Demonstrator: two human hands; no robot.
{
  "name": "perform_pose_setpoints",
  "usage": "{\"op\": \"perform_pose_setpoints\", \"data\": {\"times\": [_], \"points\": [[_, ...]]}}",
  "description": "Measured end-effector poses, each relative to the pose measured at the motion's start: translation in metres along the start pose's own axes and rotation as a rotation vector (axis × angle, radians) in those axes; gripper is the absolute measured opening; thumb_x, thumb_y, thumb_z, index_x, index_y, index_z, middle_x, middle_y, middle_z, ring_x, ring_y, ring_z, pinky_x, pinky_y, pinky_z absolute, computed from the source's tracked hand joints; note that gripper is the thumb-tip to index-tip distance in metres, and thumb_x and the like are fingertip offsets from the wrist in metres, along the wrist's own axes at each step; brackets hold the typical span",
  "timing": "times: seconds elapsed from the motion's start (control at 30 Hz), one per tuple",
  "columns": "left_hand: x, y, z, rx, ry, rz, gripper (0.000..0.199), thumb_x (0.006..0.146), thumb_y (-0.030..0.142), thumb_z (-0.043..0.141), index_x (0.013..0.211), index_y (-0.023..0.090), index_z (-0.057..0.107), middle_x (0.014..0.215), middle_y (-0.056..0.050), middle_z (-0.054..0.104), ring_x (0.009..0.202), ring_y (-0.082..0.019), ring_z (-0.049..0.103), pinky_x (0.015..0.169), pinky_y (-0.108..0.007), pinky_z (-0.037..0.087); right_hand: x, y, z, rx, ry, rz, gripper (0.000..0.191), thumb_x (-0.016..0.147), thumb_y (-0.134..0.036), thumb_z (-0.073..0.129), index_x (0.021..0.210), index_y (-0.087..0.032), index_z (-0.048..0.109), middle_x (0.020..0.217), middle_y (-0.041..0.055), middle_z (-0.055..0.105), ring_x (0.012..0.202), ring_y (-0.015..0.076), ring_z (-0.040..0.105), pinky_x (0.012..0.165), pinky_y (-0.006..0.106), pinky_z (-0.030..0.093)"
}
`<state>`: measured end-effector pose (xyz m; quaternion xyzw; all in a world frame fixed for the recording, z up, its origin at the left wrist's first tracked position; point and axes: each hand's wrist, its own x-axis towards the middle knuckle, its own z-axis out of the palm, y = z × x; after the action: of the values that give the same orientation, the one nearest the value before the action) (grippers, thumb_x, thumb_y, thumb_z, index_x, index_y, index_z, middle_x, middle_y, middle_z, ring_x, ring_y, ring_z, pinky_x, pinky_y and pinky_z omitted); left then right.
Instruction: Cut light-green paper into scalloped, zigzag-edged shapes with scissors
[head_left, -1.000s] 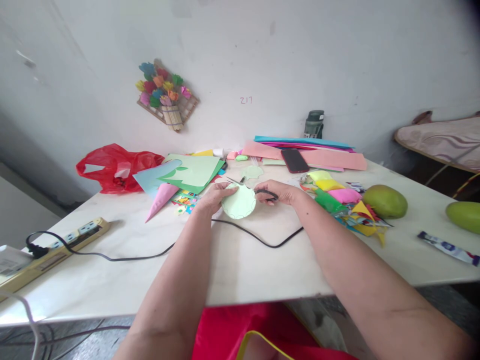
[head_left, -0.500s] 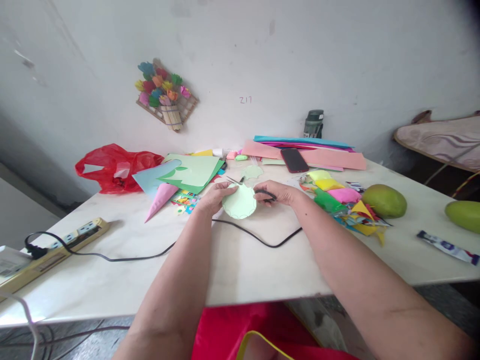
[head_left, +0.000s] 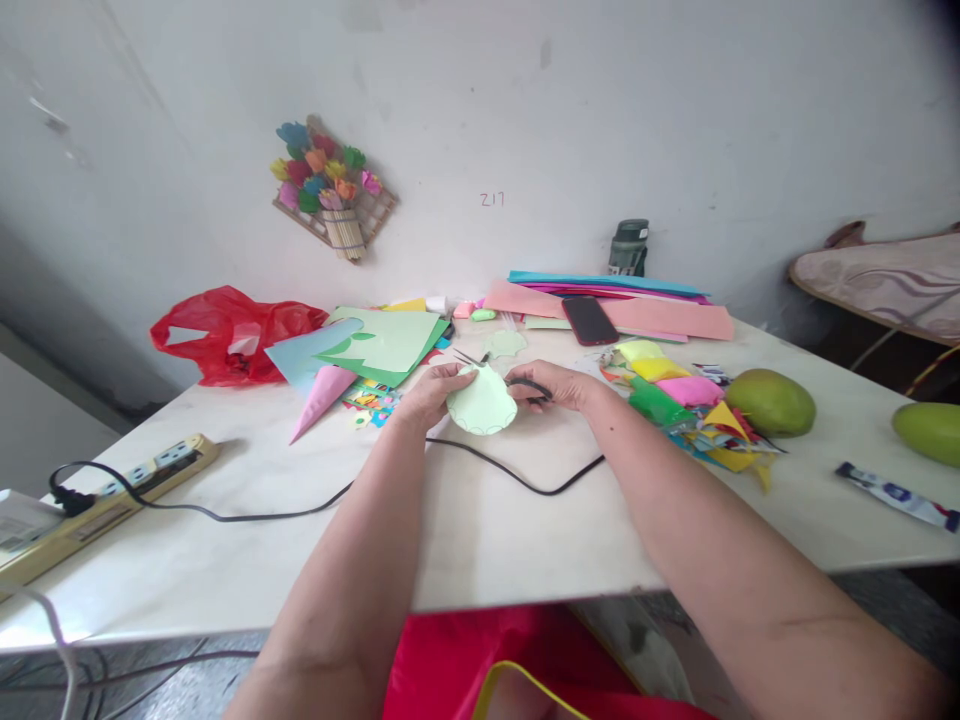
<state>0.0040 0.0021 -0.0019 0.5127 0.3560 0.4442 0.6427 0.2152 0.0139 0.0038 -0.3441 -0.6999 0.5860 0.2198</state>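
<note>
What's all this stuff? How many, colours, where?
Paper discs: 2, green, centre
Scissors: 1, black, centre
Paper sheets: many, multicoloured, back
Phone: 1, black, on sheets
Bag: 1, red, back left
Cone: 1, pink, left
Packets: several, multicoloured, right
Fruits: 2, green, right
Tube: 1, mostly white, right
Power strip: 1, cream, left
Cable: 1, black, crossing table
Bottle: 1, green, behind sheets
Flower decoration: 1, multicoloured, wall
Garment: 1, red, bottom
Left hand: 1, bare, holding nearer disc
Right hand: 1, bare, holding scissors
</note>
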Motion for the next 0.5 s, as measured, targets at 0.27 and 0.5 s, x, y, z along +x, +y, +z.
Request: {"op": "perform_pose_setpoints", "data": {"times": [0.27, 0.5], "points": [[-0.0008, 0.0006, 0.0033, -0.004, -0.006, 0.007, 0.027, 0.06, 0.028, 0.073, 0.076, 0.01, 0.061, 0.068, -0.006, 0.063, 0.061, -0.016, 0.061, 0.056, -0.026, 0.047, -0.001, -0.0011, 0.0022, -0.012, 0.012, -0.002, 0.009, 0.064, -0.024, 0.05, 0.067, -0.016, 0.051, 0.045, -0.0046, 0.043, 0.037, 0.0065, 0.04, 0.034, 0.018, 0.021], [0.001, -0.0023, 0.0023, -0.002, -0.025, 0.031, 0.026, 0.061, 0.031, 0.073, 0.072, 0.013, 0.058, 0.064, -0.003, 0.061, 0.058, -0.014, 0.059, 0.055, -0.025, 0.045, 0.0031, 0.0013, 0.0029, -0.016, 0.018, 0.008, 0.016, 0.067, -0.031, 0.052, 0.067, -0.016, 0.051, 0.043, -0.0032, 0.046, 0.034, 0.007, 0.039, 0.033, 0.02, 0.022]]}}
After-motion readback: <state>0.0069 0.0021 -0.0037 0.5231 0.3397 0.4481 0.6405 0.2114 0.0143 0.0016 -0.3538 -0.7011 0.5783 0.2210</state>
